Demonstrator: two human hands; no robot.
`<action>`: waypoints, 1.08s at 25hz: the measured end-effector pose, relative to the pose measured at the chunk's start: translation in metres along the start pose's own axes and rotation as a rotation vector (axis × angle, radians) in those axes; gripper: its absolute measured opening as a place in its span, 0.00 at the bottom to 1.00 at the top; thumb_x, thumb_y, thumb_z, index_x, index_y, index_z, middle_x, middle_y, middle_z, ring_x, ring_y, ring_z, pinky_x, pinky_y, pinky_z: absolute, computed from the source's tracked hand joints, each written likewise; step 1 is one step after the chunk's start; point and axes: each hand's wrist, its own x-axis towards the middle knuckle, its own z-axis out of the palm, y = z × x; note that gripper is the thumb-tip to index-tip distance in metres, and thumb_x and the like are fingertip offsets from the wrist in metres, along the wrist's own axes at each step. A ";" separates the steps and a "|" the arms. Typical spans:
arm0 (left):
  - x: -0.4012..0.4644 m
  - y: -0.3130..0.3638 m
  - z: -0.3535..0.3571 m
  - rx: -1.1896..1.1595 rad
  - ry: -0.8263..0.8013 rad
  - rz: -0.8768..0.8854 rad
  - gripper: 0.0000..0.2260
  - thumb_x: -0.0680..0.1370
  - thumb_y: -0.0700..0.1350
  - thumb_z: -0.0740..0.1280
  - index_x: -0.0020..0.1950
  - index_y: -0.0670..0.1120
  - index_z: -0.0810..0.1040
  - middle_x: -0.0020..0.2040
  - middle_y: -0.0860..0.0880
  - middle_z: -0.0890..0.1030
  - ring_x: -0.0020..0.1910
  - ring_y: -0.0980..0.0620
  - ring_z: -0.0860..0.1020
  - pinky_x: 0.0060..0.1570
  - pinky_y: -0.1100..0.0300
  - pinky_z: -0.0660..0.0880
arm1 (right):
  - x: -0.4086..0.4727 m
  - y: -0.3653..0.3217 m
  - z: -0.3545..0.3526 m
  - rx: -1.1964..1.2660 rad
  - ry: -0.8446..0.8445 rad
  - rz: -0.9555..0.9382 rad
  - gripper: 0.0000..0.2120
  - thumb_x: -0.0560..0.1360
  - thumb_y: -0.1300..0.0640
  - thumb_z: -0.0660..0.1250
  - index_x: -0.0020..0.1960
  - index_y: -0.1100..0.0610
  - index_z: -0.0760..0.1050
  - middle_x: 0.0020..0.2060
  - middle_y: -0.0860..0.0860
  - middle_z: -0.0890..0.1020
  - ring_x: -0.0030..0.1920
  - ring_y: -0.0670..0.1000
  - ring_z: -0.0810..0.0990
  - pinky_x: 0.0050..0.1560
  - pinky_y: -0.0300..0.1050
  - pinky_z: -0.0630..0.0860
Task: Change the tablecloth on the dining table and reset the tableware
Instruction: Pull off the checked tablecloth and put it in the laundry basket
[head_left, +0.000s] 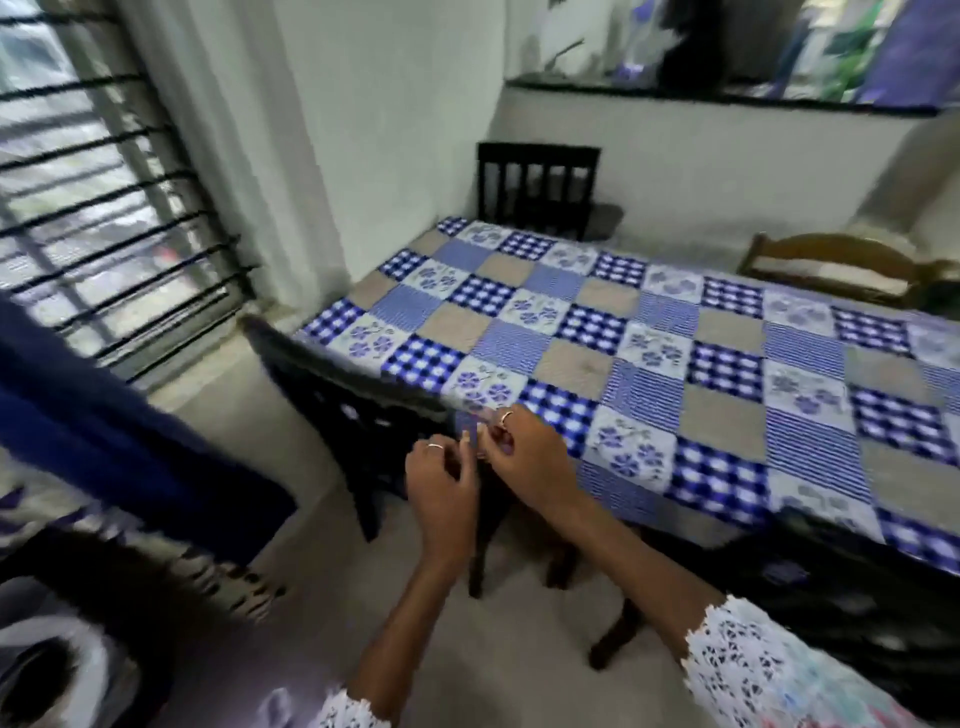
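The blue, white and beige patchwork-check tablecloth (649, 353) lies spread flat over the whole bench, with no tableware on it. Pull this near corner unevenly and you will likely drag the whole cloth askew. The hanging edge could also snag on the dark wooden chair (358, 415) tucked close beneath the corner. Your right hand (524, 462) has its fingertips pinched together on the corner's hanging edge. Your left hand (441, 493) sits just beside it, fingers curled inward near the same edge. Motion blur hides whether that hand actually grips the fabric, so you cannot tell.
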 end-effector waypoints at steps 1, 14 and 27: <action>-0.010 0.030 0.029 -0.032 -0.046 0.035 0.17 0.75 0.51 0.59 0.34 0.41 0.74 0.33 0.43 0.75 0.36 0.44 0.74 0.41 0.57 0.65 | -0.005 0.026 -0.035 -0.038 0.057 0.010 0.15 0.74 0.49 0.60 0.35 0.60 0.73 0.31 0.55 0.75 0.31 0.56 0.77 0.32 0.42 0.65; -0.133 0.307 0.346 -0.168 -0.731 0.371 0.16 0.78 0.46 0.66 0.34 0.37 0.77 0.35 0.38 0.78 0.40 0.42 0.76 0.43 0.53 0.68 | -0.072 0.316 -0.392 -0.306 0.158 0.543 0.18 0.76 0.58 0.65 0.30 0.55 0.62 0.31 0.49 0.65 0.34 0.53 0.68 0.38 0.43 0.61; -0.273 0.377 0.579 0.237 -1.416 0.348 0.12 0.78 0.46 0.65 0.45 0.37 0.80 0.43 0.37 0.80 0.44 0.43 0.77 0.46 0.54 0.72 | -0.205 0.600 -0.492 -0.298 -0.756 1.034 0.22 0.75 0.56 0.67 0.66 0.61 0.70 0.61 0.58 0.74 0.65 0.58 0.72 0.61 0.43 0.69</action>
